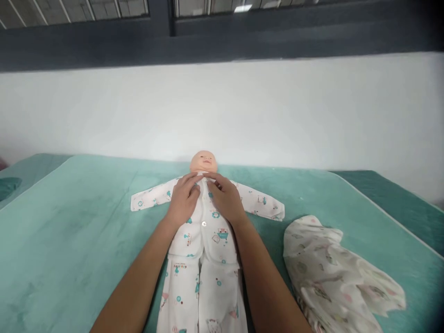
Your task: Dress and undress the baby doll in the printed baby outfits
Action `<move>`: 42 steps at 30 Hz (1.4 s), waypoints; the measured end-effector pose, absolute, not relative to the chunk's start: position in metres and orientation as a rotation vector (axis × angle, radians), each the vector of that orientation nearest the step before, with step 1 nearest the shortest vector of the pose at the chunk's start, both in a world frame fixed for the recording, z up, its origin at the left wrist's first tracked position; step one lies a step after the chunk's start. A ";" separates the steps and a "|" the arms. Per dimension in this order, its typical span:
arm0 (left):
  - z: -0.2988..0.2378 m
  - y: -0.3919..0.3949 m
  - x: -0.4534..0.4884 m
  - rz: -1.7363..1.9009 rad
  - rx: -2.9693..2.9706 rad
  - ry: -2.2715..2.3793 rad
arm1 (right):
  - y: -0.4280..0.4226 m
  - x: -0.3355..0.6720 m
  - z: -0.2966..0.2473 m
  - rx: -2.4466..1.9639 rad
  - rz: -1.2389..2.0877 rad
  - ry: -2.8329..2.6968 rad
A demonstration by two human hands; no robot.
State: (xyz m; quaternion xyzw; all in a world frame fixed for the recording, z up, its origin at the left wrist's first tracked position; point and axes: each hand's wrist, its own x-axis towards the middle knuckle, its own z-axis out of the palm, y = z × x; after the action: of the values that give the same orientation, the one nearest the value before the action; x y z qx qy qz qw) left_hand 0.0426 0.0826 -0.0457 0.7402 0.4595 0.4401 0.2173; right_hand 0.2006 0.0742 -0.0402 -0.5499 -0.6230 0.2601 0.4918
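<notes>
A baby doll lies on its back, its head toward the wall. It wears a white printed baby shirt with both sleeves spread out to the sides. My left hand and my right hand meet at the shirt's collar, just below the doll's chin. The fingers of both are bent and closed on the front edges of the fabric. A round snap shows lower on the shirt front. White printed baby pants extend below the shirt, between my forearms. The fingers partly hide the neckline.
A crumpled white cloth with a pale print lies to the right of the doll. Everything rests on a green sheet over a padded surface. A white wall stands behind it, with dark window framing above.
</notes>
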 end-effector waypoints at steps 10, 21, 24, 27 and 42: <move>-0.045 0.081 0.044 1.229 1.996 1.258 | 0.078 0.200 -0.039 -1.280 0.598 -1.545; -0.044 0.080 0.044 1.225 1.974 1.251 | 0.078 0.200 -0.040 -1.250 0.617 -1.490; -0.044 0.081 0.043 1.223 1.994 1.251 | 0.079 0.200 -0.039 -1.215 0.590 -1.478; -0.044 0.081 0.043 1.216 2.012 1.263 | 0.081 0.200 -0.038 -1.222 0.577 -1.488; -0.045 0.078 0.043 1.248 2.010 1.262 | 0.083 0.200 -0.043 -1.149 0.645 -1.448</move>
State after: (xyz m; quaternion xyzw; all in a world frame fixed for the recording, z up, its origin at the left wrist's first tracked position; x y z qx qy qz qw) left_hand 0.0430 0.0782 -0.0454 0.7297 0.4583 0.4532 0.2282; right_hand 0.2003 0.0828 -0.0429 -0.4871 -0.6138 0.2734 0.5578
